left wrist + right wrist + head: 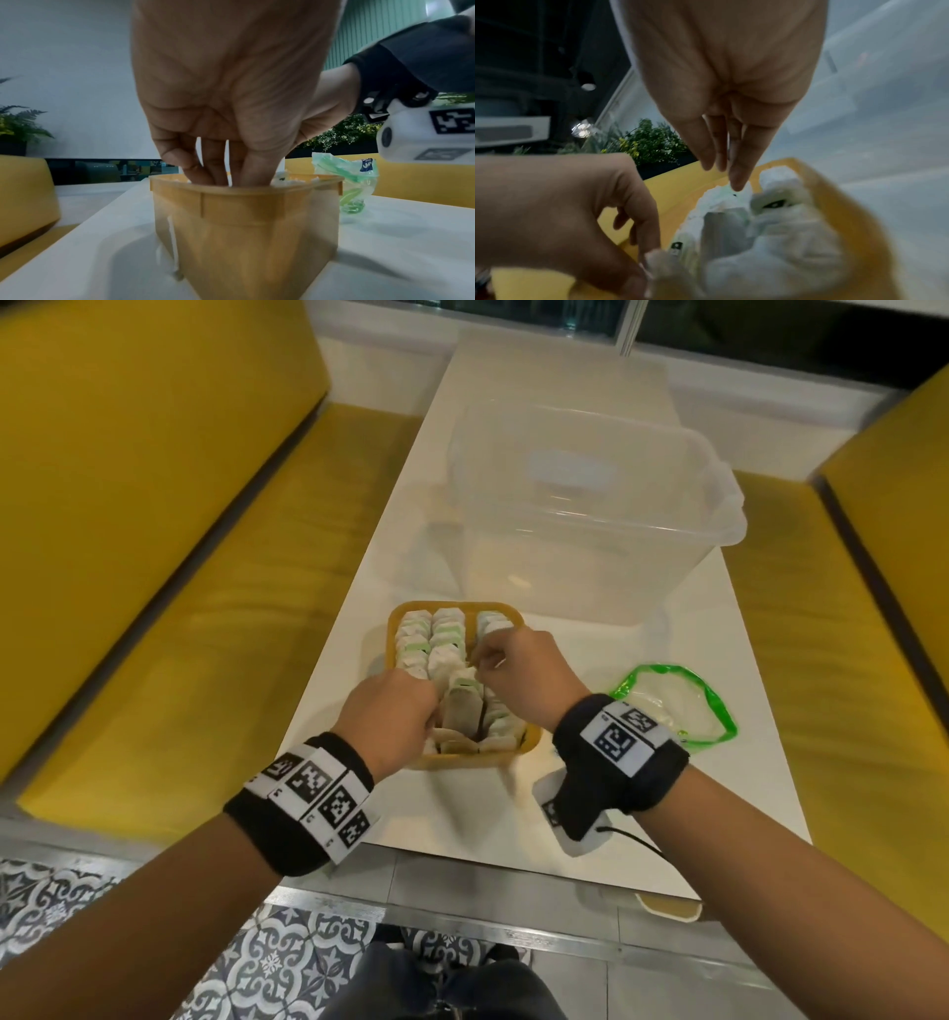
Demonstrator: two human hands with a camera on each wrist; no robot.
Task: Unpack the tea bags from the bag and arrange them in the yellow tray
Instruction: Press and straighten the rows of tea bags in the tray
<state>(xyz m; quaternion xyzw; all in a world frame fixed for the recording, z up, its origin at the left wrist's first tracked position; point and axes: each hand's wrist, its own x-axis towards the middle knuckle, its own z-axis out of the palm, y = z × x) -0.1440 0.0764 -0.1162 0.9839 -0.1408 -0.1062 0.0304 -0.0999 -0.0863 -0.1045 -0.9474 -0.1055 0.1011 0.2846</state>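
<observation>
The yellow tray point(457, 607) stands on the white table point(667, 793), packed with rows of white and green tea bags point(445, 640). My left hand point(405, 711) reaches into its near left part. In the left wrist view the fingers point(218, 170) and thumb dip behind the tray wall point(244, 233), their tips hidden. In the right wrist view my left hand point(564, 213) pinches the top of a tea bag point(655, 256). My right hand point(513, 670) hovers over the right column, its straight fingers point(739, 168) touching the tea bags point(782, 233). The green-edged plastic bag point(672, 706) lies flat to the right.
A large clear plastic bin point(590, 505) stands just behind the tray. Yellow benches point(154, 557) run along both sides of the narrow table. The plastic bag point(347, 172) sits right of the tray. The table's front edge is close below my wrists.
</observation>
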